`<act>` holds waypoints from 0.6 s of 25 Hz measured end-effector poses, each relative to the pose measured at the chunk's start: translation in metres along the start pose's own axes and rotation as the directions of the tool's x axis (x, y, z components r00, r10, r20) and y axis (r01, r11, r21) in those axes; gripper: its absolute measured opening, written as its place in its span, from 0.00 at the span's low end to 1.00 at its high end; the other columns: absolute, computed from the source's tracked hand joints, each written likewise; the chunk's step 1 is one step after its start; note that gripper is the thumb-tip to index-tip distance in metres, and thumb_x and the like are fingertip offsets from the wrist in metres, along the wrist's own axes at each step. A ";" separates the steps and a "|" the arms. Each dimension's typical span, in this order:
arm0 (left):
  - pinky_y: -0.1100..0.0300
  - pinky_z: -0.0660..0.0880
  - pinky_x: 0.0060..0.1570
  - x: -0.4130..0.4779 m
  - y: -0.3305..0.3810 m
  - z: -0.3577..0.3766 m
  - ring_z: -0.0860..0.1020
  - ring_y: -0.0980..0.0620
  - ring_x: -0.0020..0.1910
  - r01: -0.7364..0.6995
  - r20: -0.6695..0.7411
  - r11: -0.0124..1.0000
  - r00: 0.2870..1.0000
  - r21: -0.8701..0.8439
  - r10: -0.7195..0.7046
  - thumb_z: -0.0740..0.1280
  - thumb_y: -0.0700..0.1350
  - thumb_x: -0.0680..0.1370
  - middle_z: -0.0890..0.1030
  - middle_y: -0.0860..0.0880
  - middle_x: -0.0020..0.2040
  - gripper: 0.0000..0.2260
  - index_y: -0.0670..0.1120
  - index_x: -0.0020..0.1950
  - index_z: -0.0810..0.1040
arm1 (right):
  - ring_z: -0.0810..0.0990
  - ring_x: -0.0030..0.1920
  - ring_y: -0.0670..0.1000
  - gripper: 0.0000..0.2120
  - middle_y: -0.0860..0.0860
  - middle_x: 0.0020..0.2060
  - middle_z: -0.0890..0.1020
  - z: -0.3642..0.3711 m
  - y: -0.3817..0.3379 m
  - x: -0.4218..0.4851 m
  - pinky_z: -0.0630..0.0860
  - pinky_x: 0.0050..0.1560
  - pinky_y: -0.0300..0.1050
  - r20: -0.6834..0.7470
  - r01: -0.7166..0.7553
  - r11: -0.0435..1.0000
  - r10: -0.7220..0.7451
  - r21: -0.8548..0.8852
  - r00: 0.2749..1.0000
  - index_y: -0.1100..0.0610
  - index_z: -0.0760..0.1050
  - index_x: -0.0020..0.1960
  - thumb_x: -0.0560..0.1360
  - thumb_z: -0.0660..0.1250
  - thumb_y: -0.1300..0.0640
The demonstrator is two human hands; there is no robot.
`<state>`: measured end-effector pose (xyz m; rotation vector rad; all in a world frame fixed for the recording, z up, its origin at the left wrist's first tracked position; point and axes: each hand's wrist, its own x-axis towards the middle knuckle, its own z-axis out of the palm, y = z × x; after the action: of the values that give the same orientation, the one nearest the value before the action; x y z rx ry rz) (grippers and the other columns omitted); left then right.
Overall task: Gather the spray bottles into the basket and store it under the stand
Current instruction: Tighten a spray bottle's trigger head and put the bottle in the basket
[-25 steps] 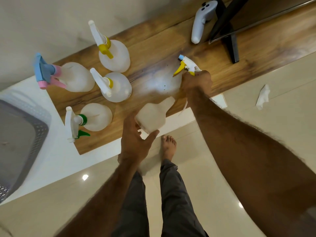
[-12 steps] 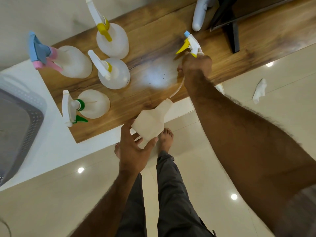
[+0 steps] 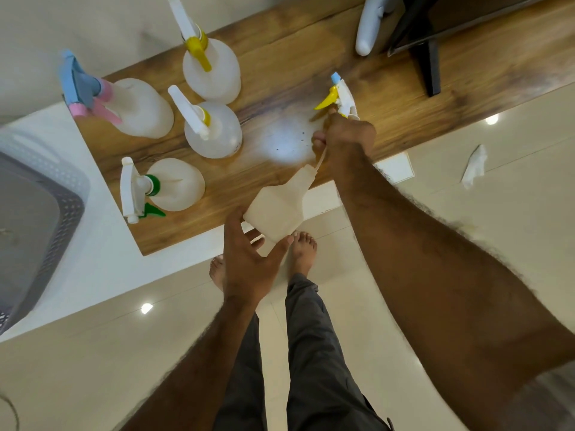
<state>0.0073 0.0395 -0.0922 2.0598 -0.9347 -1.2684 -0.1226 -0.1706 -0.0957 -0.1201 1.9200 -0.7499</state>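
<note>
left hand [image 3: 249, 262]: bottle body [image 3: 277, 209] is cupped from below, neck tilted up for refitting | right hand [image 3: 345, 135]: closed on trigger head [image 3: 337, 96], dip tube fed toward the neck | four spray bottles [image 3: 211, 132] are stood on stand top [image 3: 311, 51], none yet gathered | basket [image 3: 40, 213] is parked left, near

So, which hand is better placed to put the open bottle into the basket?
Left. The left hand already holds the bottle, nearer the basket; the right hand holds the spray head.
</note>
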 end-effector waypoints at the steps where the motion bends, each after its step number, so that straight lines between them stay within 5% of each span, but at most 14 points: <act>1: 0.51 0.85 0.54 0.001 0.000 0.002 0.82 0.46 0.62 -0.006 -0.021 1.000 1.000 -0.005 0.006 0.80 0.59 0.67 0.76 0.46 0.70 0.42 0.47 0.73 0.65 | 0.84 0.31 0.54 0.13 0.56 0.36 0.84 0.001 0.005 0.004 0.85 0.41 0.45 0.018 -0.025 1.000 0.025 -0.016 1.000 0.64 0.79 0.56 0.76 0.73 0.56; 5: 0.56 0.85 0.52 0.005 -0.002 0.007 0.82 0.45 0.63 -0.028 -0.067 0.999 0.997 -0.023 0.026 0.81 0.54 0.69 0.75 0.46 0.70 0.39 0.47 0.73 0.65 | 0.88 0.35 0.54 0.09 0.55 0.35 0.87 0.001 0.028 0.004 0.87 0.43 0.54 0.100 -0.084 0.995 0.089 -0.055 0.991 0.60 0.79 0.42 0.71 0.77 0.55; 9: 0.70 0.80 0.47 0.012 0.001 0.010 0.82 0.46 0.62 -0.006 -0.099 0.999 0.995 -0.043 0.001 0.81 0.56 0.69 0.75 0.47 0.71 0.39 0.51 0.73 0.64 | 0.85 0.40 0.56 0.14 0.58 0.45 0.88 0.001 0.046 0.001 0.83 0.36 0.48 0.208 -0.107 0.992 0.120 -0.072 0.971 0.63 0.83 0.53 0.73 0.76 0.54; 15: 0.60 0.85 0.53 0.016 0.002 0.011 0.82 0.46 0.62 -0.030 -0.128 0.999 0.992 -0.039 0.025 0.82 0.55 0.68 0.75 0.48 0.70 0.40 0.51 0.72 0.64 | 0.81 0.38 0.56 0.09 0.59 0.43 0.85 -0.004 0.059 -0.002 0.80 0.36 0.47 0.235 -0.106 0.992 0.120 -0.071 0.965 0.59 0.80 0.46 0.73 0.76 0.54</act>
<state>0.0016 0.0246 -0.1035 2.0625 -0.8693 -1.1186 -0.1108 -0.1207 -0.1250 -0.1294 1.7039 -0.5763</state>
